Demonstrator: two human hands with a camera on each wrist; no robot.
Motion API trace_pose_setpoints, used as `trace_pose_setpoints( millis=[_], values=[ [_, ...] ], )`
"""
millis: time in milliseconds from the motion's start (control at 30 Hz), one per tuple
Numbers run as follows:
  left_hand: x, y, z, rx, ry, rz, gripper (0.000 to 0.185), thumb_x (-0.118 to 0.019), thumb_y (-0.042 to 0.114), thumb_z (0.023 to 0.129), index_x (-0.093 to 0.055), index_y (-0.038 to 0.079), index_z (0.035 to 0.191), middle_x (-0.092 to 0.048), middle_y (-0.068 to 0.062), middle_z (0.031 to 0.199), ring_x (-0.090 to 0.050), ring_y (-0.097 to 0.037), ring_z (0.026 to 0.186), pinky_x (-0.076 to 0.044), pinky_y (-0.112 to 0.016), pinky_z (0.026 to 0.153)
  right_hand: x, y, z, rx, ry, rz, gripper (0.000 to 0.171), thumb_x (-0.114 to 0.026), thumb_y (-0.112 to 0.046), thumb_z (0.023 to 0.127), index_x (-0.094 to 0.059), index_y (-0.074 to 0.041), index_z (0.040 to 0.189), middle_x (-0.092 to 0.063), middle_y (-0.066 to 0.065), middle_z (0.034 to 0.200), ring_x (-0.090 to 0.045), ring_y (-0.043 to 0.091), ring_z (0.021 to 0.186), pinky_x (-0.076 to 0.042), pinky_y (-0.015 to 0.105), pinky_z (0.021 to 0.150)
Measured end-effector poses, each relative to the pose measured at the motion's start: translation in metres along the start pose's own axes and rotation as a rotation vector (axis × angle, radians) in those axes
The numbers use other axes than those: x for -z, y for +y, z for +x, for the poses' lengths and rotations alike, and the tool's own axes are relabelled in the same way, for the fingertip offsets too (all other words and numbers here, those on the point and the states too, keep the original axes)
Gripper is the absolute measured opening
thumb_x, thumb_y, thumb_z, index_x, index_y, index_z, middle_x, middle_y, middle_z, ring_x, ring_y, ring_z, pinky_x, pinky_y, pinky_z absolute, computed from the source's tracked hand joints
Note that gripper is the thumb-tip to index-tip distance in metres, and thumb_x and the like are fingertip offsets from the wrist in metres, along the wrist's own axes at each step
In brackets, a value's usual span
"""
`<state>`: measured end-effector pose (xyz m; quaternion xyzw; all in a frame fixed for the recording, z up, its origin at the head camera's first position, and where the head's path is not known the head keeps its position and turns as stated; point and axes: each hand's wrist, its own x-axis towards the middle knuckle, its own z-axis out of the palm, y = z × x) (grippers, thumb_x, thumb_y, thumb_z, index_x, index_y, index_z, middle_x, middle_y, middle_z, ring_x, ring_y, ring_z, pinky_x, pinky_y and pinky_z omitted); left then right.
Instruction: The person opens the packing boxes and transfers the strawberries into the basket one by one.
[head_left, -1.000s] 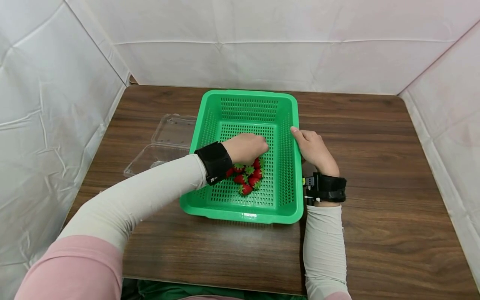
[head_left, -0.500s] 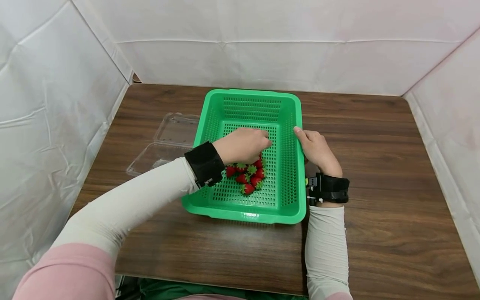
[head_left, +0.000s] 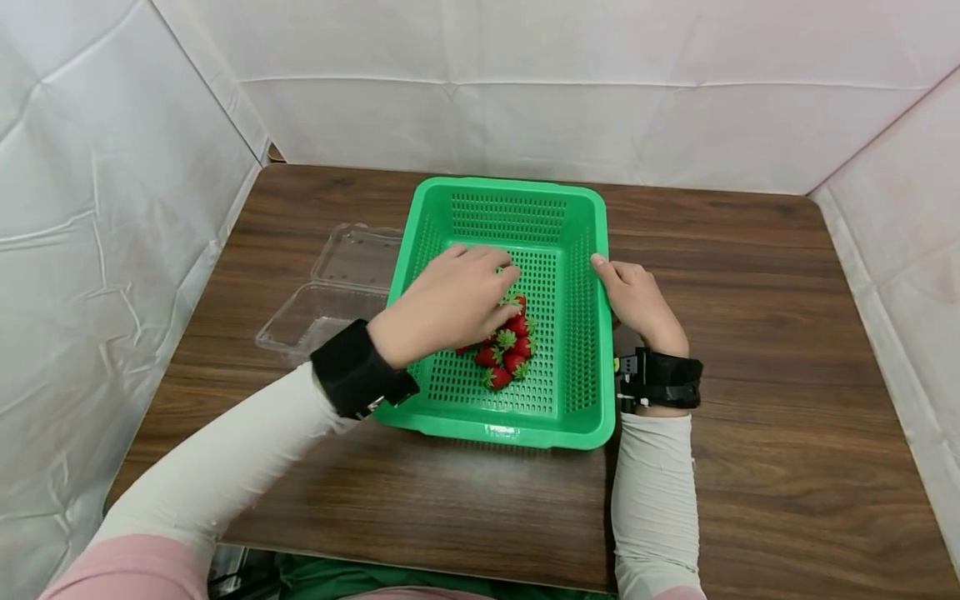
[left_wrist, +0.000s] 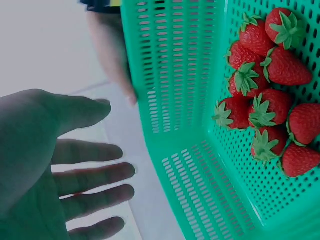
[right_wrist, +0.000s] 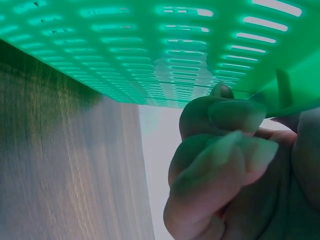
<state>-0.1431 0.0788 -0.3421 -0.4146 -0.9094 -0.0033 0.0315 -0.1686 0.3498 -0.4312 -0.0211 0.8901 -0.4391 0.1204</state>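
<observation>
A green perforated plastic basket (head_left: 495, 431) sits mid-table with several red strawberries (head_left: 516, 345) clustered on its floor. Above the strawberries hovers my left hand (head_left: 450, 292); the left wrist view shows its fingers (left_wrist: 95, 175) spread and nearly straight, with nothing in them. My right hand (head_left: 641, 304) grips the basket's right rim, thumb over the top. From below, the right wrist view shows the curled fingers (right_wrist: 215, 175) under that rim. Part of the strawberry pile is hidden behind my left hand in the head view.
An opened clear plastic clamshell box (head_left: 296, 321) lies left of the basket, partly behind it. White sheeting (head_left: 525, 125) walls the brown wooden table (head_left: 780, 375) at the back and both sides. The table's front edge lies close to the person.
My left hand has opened from a curled shape and drawn back to the left, uncovering more strawberries. The right hand keeps its grip on the rim.
</observation>
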Motion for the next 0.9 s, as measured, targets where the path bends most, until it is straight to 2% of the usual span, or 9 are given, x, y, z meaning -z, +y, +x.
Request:
trace_pose_setpoints(
  millis=[100, 333, 467, 600, 733, 833, 900],
  values=[
    [0.002, -0.004, -0.017, 0.065, 0.049, -0.018, 0.041, -0.056, 0.04, 0.097, -0.061, 0.01, 0.125, -0.059, -0.009, 0.132, -0.052, -0.025, 0.127, -0.04, -0.041, 0.106, 0.0, -0.001, -0.001, 0.001, -0.002, 0.0, 0.057, -0.027, -0.058, 0.1, -0.044, -0.01, 0.074, -0.044, 0.006, 0.059, -0.057, 0.038, 0.06, -0.05, 0.045, 0.061],
    [0.002, -0.009, -0.06, 0.251, 0.078, -0.081, 0.057, -0.055, 0.042, 0.098, -0.048, 0.007, 0.142, -0.046, -0.014, 0.147, -0.041, -0.03, 0.138, -0.035, -0.047, 0.111, 0.004, -0.003, -0.002, -0.001, -0.013, 0.001, 0.062, -0.027, -0.061, 0.099, -0.05, -0.007, 0.081, -0.048, 0.007, 0.062, -0.057, 0.022, 0.053, -0.052, 0.042, 0.06],
    [-0.001, -0.012, -0.081, 0.335, 0.115, -0.111, 0.061, -0.056, 0.041, 0.097, -0.043, 0.005, 0.145, -0.04, -0.015, 0.151, -0.038, -0.032, 0.139, -0.037, -0.053, 0.107, 0.006, -0.003, -0.004, -0.006, -0.004, -0.002, 0.061, -0.028, -0.06, 0.099, -0.05, -0.007, 0.081, -0.049, 0.007, 0.062, -0.057, 0.023, 0.054, -0.051, 0.044, 0.06],
    [-0.004, -0.011, -0.098, 0.373, 0.138, -0.155, 0.064, -0.057, 0.037, 0.097, -0.038, 0.004, 0.148, -0.032, -0.016, 0.156, -0.031, -0.034, 0.144, -0.032, -0.055, 0.11, 0.005, -0.001, -0.007, -0.005, 0.007, 0.0, 0.058, -0.028, -0.059, 0.1, -0.045, -0.009, 0.077, -0.045, 0.007, 0.061, -0.057, 0.03, 0.059, -0.049, 0.043, 0.063],
    [-0.005, -0.009, -0.109, 0.391, 0.122, -0.193, 0.066, -0.056, 0.035, 0.098, -0.032, 0.005, 0.151, -0.024, -0.014, 0.16, -0.021, -0.034, 0.148, -0.025, -0.055, 0.115, 0.007, -0.001, -0.011, -0.003, 0.023, 0.011, 0.057, -0.029, -0.059, 0.1, -0.044, -0.007, 0.079, -0.044, 0.008, 0.066, -0.056, 0.034, 0.067, -0.047, 0.043, 0.067],
    [-0.004, -0.008, -0.114, 0.411, 0.099, -0.218, 0.066, -0.053, 0.036, 0.1, -0.027, 0.007, 0.153, -0.019, -0.012, 0.162, -0.015, -0.032, 0.15, -0.019, -0.055, 0.117, 0.012, -0.002, -0.017, -0.009, 0.057, 0.018, 0.059, -0.029, -0.058, 0.1, -0.053, -0.005, 0.094, -0.053, 0.013, 0.081, -0.058, 0.033, 0.078, -0.049, 0.043, 0.072],
    [-0.004, -0.007, -0.116, 0.426, 0.088, -0.232, 0.066, -0.051, 0.037, 0.1, -0.025, 0.009, 0.154, -0.017, -0.011, 0.163, -0.012, -0.032, 0.151, -0.015, -0.055, 0.118, 0.017, -0.003, -0.024, -0.008, 0.092, 0.008, 0.062, -0.028, -0.058, 0.1, -0.057, -0.004, 0.109, -0.058, 0.017, 0.098, -0.059, 0.032, 0.088, -0.049, 0.044, 0.078]
  ],
)
